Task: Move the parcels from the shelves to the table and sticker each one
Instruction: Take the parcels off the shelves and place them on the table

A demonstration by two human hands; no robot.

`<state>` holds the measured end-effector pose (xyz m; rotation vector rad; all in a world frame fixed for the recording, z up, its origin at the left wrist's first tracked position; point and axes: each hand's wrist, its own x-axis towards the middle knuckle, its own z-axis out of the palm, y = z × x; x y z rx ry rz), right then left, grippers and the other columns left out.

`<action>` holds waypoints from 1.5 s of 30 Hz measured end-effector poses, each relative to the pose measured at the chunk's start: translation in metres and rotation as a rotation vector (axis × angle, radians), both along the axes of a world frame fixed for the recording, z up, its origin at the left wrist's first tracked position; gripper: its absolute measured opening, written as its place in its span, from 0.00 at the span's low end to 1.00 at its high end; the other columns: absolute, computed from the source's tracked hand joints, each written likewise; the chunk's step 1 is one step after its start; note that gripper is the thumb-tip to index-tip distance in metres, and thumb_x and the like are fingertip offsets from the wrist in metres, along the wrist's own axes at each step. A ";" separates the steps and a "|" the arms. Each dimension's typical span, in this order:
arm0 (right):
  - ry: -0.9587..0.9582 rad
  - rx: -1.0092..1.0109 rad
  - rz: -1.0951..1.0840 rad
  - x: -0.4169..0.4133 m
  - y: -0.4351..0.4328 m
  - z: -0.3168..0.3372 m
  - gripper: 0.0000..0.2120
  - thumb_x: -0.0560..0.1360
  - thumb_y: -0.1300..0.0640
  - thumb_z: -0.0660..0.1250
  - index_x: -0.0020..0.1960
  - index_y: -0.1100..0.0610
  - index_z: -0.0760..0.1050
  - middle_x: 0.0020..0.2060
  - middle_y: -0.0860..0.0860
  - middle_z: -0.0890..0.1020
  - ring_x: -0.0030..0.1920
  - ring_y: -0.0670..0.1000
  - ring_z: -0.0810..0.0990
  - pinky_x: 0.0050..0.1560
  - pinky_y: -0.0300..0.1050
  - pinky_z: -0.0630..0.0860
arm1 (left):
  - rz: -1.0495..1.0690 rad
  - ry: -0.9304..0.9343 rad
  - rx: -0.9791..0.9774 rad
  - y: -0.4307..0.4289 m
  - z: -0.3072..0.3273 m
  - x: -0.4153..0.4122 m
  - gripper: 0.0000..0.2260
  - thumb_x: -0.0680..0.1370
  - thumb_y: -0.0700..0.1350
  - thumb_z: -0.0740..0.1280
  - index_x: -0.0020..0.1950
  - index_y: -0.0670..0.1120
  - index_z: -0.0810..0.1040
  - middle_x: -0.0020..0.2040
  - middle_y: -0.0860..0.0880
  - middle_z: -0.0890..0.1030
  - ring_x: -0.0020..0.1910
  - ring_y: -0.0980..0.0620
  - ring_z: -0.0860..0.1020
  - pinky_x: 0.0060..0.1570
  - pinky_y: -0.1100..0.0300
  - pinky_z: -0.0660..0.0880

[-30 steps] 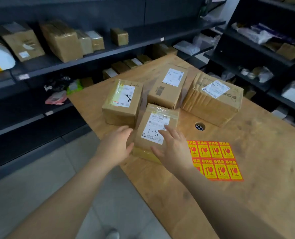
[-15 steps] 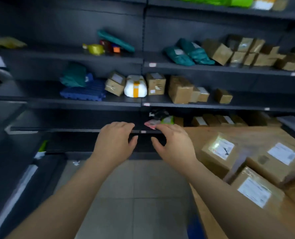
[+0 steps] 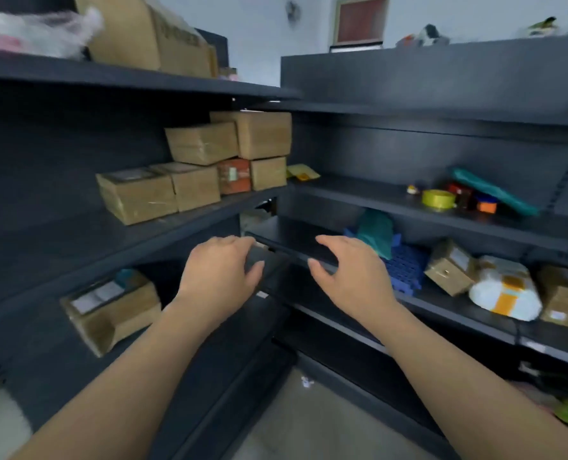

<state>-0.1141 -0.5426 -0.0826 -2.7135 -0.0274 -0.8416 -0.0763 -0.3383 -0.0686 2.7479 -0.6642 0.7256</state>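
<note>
We see two bare hands held out before a corner of dark shelves; the left hand and right hand hold nothing, fingers loosely curved and slightly apart; brown parcels sit stacked on the left shelf, above the hands; a white and orange parcel lies lower right.

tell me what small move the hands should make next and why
Probably reach both hands down and left to the lone cardboard box low on the left. The left hand and right hand are empty and open, hovering before the shelves, and that box looks nearest and unstacked.
</note>
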 end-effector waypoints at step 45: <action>0.248 -0.010 0.592 0.405 0.233 0.033 0.30 0.74 0.51 0.72 0.73 0.50 0.67 0.68 0.50 0.73 0.63 0.52 0.76 0.57 0.44 0.75 | 0.538 0.241 -0.487 0.210 -0.003 0.298 0.32 0.71 0.49 0.74 0.72 0.51 0.66 0.58 0.50 0.78 0.51 0.51 0.78 0.50 0.56 0.78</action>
